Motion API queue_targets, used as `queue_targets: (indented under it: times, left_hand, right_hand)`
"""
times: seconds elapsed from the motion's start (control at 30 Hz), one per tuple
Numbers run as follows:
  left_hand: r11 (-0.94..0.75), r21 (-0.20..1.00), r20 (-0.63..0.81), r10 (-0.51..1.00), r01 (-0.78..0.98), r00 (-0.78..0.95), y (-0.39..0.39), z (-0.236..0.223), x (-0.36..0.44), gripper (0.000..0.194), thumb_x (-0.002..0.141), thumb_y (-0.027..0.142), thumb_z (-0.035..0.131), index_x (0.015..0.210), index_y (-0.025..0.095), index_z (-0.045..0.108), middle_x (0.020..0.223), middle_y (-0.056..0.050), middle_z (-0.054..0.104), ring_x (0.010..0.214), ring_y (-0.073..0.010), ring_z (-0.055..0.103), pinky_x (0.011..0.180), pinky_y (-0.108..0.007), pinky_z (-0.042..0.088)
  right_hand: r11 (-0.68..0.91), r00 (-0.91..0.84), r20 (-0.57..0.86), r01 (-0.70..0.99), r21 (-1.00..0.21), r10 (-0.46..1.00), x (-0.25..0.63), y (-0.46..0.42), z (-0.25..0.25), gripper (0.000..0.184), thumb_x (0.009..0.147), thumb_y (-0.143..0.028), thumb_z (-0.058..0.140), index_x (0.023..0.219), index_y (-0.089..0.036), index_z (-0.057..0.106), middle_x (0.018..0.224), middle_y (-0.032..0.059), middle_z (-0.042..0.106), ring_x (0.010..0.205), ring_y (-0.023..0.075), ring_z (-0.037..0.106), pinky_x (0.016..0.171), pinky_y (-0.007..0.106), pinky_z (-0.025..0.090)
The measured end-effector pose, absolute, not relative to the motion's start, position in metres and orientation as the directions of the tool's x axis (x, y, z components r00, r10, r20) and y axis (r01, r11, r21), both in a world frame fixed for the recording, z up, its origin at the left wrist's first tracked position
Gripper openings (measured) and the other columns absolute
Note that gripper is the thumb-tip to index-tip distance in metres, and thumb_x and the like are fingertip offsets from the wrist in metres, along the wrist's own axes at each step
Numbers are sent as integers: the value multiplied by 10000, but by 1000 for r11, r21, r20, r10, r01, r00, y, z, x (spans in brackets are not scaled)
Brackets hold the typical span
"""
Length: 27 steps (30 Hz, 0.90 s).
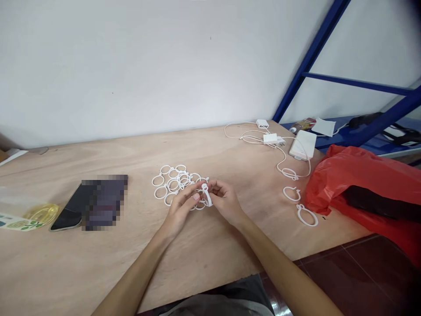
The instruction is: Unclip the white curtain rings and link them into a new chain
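Between my two hands is a white plastic ring with a small eyelet at its top, turned nearly edge-on to me. My left hand has its fingertips and thumb closed at the ring's left side. From the other side, my right hand pinches the same ring with bent fingers. Just beyond the hands lies a pile of similar white rings, several linked or overlapping, partly covered by my fingers. Off to the right, an opened ring and a ring with a small eyelet rest apart on the wooden table.
A phone lies at the left, beside a pixelated patch and a clear bag with yellow rings. White cables, a charger and a white box sit at the back right. A red plastic bag covers the right edge.
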<state>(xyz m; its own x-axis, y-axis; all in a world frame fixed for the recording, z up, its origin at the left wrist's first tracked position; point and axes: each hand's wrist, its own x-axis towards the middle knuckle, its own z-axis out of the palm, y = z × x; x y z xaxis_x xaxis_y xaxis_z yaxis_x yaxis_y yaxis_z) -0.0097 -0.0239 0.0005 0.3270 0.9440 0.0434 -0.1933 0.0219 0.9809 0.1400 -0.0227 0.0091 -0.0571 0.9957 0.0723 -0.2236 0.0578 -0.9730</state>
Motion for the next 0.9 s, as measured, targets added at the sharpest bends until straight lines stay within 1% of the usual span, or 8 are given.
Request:
queue_targets:
  times: [0.13,0.23,0.33,0.43,0.53,0.63,0.73,0.9]
  left_hand:
    - [-93,988,126,944,-122,304,-27,4,-6,512,729,436,729,1165,179,648,1211,-126,632,971,-234,616,843,-362,502]
    - [-135,989,147,959,-68,243,-28,3,-3,474,698,352,771,1127,186,660,1199,-115,632,1029,-236,597,876,-349,490]
    - [-130,991,136,963,-42,234,-28,1,-2,402,758,343,721,1118,175,664,1151,-108,654,1001,-230,611,859,-342,500]
    - [-152,988,149,958,-10,246,-28,2,-3,390,801,356,677,1138,161,655,1117,-102,671,977,-227,624,889,-353,494]
    - [-216,971,181,944,101,276,-29,4,-3,374,810,353,664,1130,159,658,1021,-78,690,935,-213,626,896,-347,484]
    - [-271,943,204,930,195,306,-31,5,-4,319,836,363,625,1089,174,668,896,-41,685,909,-202,620,867,-328,483]
    - [-301,922,215,922,245,323,-33,4,-4,247,852,370,594,963,169,687,787,-26,660,888,-201,615,834,-311,482]
    - [-334,902,225,905,275,362,-34,5,-4,224,881,349,548,906,165,674,747,-15,629,799,-173,597,748,-278,472]
  right_hand:
    - [43,-30,51,-235,-971,998,138,-23,7,122,648,-207,681,694,-200,569,630,-38,619,565,114,561,544,236,444]
    - [23,-24,29,-226,-974,999,136,-22,6,127,643,-193,687,712,-198,580,653,-24,652,588,125,592,570,243,461]
    - [13,9,11,-219,-976,1000,136,-22,6,124,642,-223,699,722,-192,609,730,2,687,648,143,623,590,249,477]
    - [36,73,21,-207,-978,997,139,-22,8,157,691,-307,694,793,-191,668,832,22,697,710,151,624,596,253,478]
    - [85,32,81,-157,-984,996,142,-23,11,191,721,-334,700,857,-201,720,868,27,668,749,149,602,624,262,475]
    - [166,-6,168,-120,-979,986,142,-23,11,115,734,-312,707,768,-207,740,820,21,622,770,147,579,649,265,463]
    - [201,-13,204,-114,-973,979,143,-23,10,104,749,-297,698,702,-208,721,791,16,593,772,149,565,643,265,446]
    - [243,-50,247,-81,-967,968,145,-24,11,129,791,-271,653,690,-201,689,787,11,567,778,145,547,686,274,436]
